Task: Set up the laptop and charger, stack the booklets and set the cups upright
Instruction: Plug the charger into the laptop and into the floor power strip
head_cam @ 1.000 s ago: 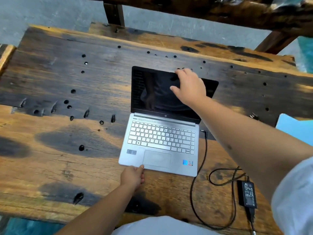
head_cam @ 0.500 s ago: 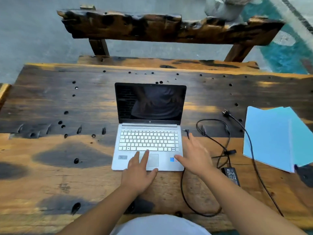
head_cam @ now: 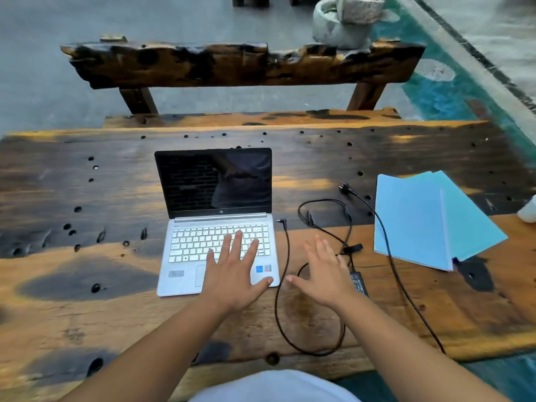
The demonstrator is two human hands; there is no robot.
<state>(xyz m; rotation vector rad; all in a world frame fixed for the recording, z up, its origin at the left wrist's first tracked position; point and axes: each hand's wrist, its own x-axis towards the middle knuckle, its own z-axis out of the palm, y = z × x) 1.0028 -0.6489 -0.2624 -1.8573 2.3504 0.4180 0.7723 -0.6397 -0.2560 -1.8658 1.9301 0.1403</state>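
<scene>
A silver laptop (head_cam: 185,248) stands open with a dark screen on the wooden table (head_cam: 87,285). My left hand (head_cam: 233,271) lies flat with spread fingers over its touchpad and lower keys. My right hand (head_cam: 324,274) hovers open just right of the laptop, above the black charger cable (head_cam: 282,285). The cable's barrel plug (head_cam: 282,221) lies loose beside the laptop's right edge. The charger brick (head_cam: 359,282) is partly hidden by my right hand, and its mains plug (head_cam: 345,188) lies on the table. Two light blue booklets (head_cam: 417,221) overlap at the right.
A white object (head_cam: 529,210) shows at the right edge; I cannot tell what it is. A rough wooden bench (head_cam: 240,65) stands behind the table, with grey stone pots (head_cam: 345,21) beyond it. The tabletop is dotted with small holes.
My right hand left the screen's top edge and came down to the right of the laptop. My left hand moved from the laptop's front edge onto the touchpad and keys. The camera tilted up.
</scene>
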